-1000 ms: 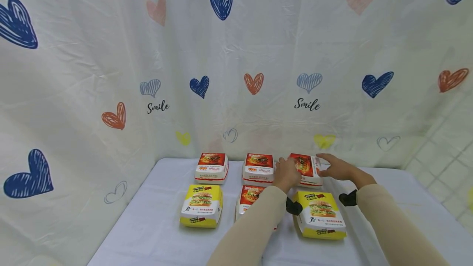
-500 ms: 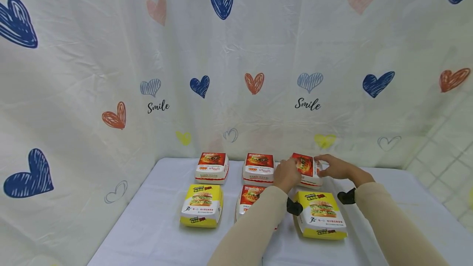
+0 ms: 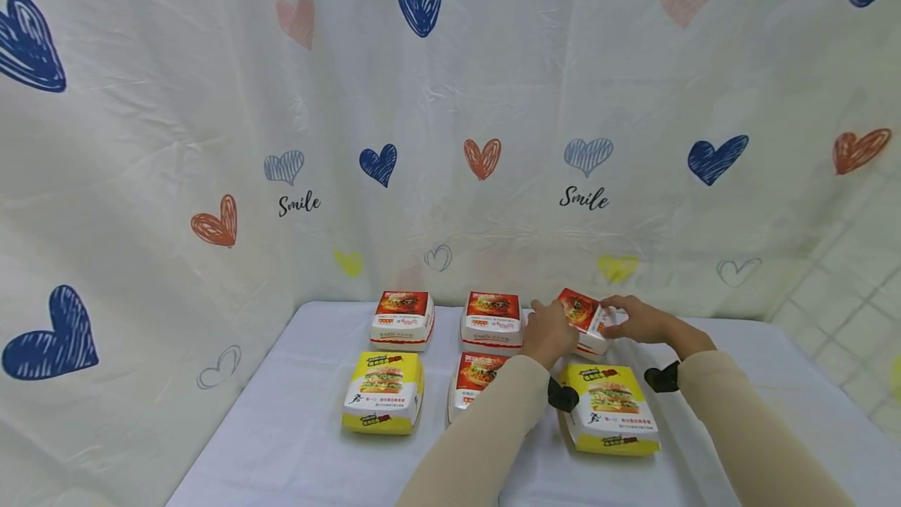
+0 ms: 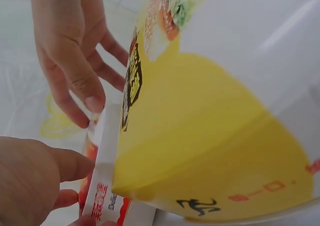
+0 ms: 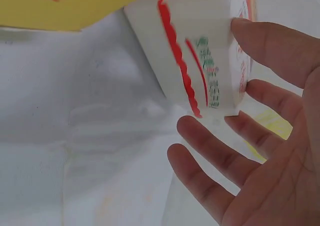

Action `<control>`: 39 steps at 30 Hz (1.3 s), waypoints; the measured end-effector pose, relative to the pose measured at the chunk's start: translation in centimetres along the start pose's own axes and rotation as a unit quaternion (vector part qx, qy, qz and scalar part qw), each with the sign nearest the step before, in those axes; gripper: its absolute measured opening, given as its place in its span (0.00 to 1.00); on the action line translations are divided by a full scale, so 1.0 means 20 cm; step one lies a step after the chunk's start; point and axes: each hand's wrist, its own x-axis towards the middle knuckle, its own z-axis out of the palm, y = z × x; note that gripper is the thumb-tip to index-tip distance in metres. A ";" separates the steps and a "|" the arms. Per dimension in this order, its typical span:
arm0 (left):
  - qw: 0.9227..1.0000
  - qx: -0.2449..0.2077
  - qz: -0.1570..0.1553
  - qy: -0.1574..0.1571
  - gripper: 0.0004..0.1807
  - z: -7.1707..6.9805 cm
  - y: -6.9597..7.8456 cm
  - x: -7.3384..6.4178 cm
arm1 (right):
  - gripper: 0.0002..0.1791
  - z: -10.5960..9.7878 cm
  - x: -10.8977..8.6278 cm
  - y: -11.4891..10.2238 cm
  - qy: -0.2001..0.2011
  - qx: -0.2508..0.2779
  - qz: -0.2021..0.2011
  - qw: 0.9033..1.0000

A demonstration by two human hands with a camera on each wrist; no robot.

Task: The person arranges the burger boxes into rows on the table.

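At the back right of the table, a red-and-white burger box (image 3: 581,311) sits at an angle between both hands. My left hand (image 3: 547,335) holds its left side; in the left wrist view that thumb lies against the box (image 4: 102,186). My right hand (image 3: 646,321) has thumb and forefinger on its right corner. The right wrist view shows this right hand (image 5: 272,156) with its other fingers spread off the white side of the box (image 5: 200,56). Just in front of it lies a yellow burger box (image 3: 611,413), which covers much of the left wrist view.
Two red-and-white boxes (image 3: 403,321) (image 3: 492,321) stand along the back. A yellow box (image 3: 384,393) lies at the front left. Another red-topped box (image 3: 473,378) is partly hidden by the left forearm. A heart-printed curtain (image 3: 436,100) hangs behind the table (image 3: 281,429).
Between my hands, the red-and-white box has turned clockwise, its far left corner shifting right. Both hands have stayed nearly in place, and the other boxes have not moved.
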 end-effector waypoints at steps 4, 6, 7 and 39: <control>1.000 -0.003 -0.001 0.000 0.25 0.00 0.00 0.00 | 0.39 -0.01 -0.01 -0.01 -0.002 -0.002 -0.007 1.000; 1.000 -0.006 -0.002 -0.005 0.25 -0.01 0.00 0.00 | 0.38 -0.01 -0.01 -0.01 -0.004 -0.002 -0.008 1.000; 1.000 -0.008 -0.003 -0.007 0.25 -0.01 0.00 0.00 | 0.37 -0.01 -0.01 0.00 -0.006 -0.003 -0.007 1.000; 0.999 -0.018 -0.022 -0.041 0.41 -0.01 0.01 -0.01 | 0.35 0.00 0.00 0.04 -0.011 0.019 0.035 0.999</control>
